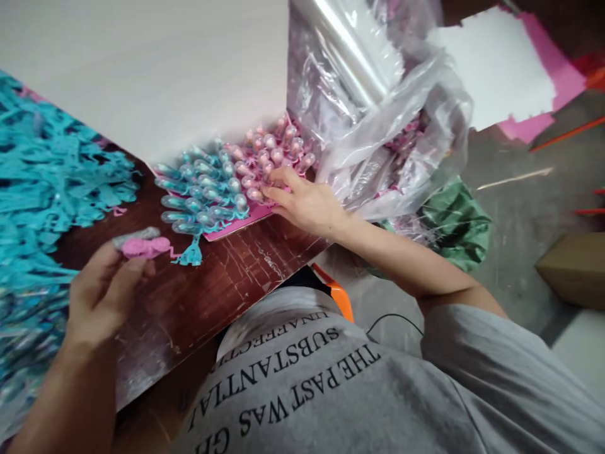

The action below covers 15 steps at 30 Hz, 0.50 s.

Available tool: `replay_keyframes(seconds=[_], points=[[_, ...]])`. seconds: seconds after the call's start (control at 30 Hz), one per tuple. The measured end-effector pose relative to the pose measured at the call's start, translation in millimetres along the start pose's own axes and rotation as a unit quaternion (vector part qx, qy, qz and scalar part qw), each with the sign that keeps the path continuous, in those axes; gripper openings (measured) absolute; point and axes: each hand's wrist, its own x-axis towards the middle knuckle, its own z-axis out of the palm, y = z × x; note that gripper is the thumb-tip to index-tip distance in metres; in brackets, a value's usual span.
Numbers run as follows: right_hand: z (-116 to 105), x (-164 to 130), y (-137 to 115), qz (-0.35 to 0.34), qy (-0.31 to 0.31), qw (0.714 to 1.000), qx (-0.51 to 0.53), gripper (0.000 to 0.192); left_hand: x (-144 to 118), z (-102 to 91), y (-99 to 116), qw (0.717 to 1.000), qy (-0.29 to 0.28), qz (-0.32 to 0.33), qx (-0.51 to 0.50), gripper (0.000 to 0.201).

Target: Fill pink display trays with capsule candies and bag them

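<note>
My left hand [106, 284] pinches a soft pink piece [147, 247] between thumb and index finger, above the dark table. A grey covering [135, 236] is on or against that index finger. Just right of it lies a small teal frilled piece [190, 253]. My right hand [305, 202] reaches into rows of clear-domed pink pieces [269, 157], its thumb and fingertips closed around one of them. Matching clear-domed teal pieces [201, 189] stand in rows to the left. Both groups sit on a pink sheet [231, 228].
A large white board [142, 69] covers the far side. Teal frilled strips [61, 164] heap up at left. Clear plastic bags [378, 126] with pink pieces lie at right, near a green bag [456, 221]. A cardboard box [574, 268] stands on the floor.
</note>
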Motion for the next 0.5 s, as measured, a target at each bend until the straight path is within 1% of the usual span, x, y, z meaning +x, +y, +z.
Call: replay_keyframes(seconds=[0.07, 0.1, 0.17, 0.2, 0.23, 0.27, 0.3, 0.37, 0.4, 0.43, 0.5], points=[[-7.8, -19.4, 17.7, 0.025, 0.065, 0.997, 0.016, 0.044, -12.7, 7.3, 11.4, 0.998, 0.004, -0.031, -0.055, 0.029], [-12.4, -32.4, 32.1, 0.051, 0.099, 0.993, 0.024, 0.043, -19.1, 10.1, 13.7, 0.996, 0.005, -0.052, -0.077, 0.026], [-20.1, -60.8, 71.2, 0.127, 0.149, 0.98, 0.02, 0.037, -30.8, 14.8, 13.3, 0.993, -0.003, -0.089, -0.084, 0.026], [-22.0, -74.4, 93.8, 0.161, 0.149, 0.976, 0.008, 0.034, -35.2, 17.4, 12.1, 0.991, -0.02, -0.102, -0.084, 0.027], [-22.3, -86.5, 116.6, 0.195, 0.133, 0.972, -0.012, 0.032, -38.4, 20.8, 11.3, 0.99, -0.043, -0.107, -0.084, 0.028], [-21.0, -96.6, 138.1, 0.22, 0.096, 0.97, -0.029, 0.032, -40.2, 25.1, 11.5, 0.988, -0.069, -0.106, -0.083, 0.028], [-18.1, -104.7, 157.1, 0.229, 0.041, 0.972, -0.037, 0.031, -40.5, 30.6, 13.1, 0.987, -0.099, -0.102, -0.082, 0.029], [-9.6, -115.7, 185.3, 0.216, -0.06, 0.974, -0.045, 0.033, -37.5, 44.4, 20.7, 0.982, -0.151, -0.087, -0.076, 0.03], [-4.8, -119.5, 194.7, 0.197, -0.091, 0.975, -0.048, 0.036, -34.8, 52.2, 26.1, 0.98, -0.172, -0.075, -0.072, 0.031], [0.0, -122.9, 201.7, 0.175, -0.104, 0.978, -0.051, 0.039, -31.9, 60.1, 32.1, 0.978, -0.184, -0.063, -0.072, 0.032], [8.1, -130.0, 210.7, 0.128, -0.097, 0.985, -0.058, 0.042, -26.4, 74.7, 43.8, 0.975, -0.196, -0.048, -0.091, 0.035]])
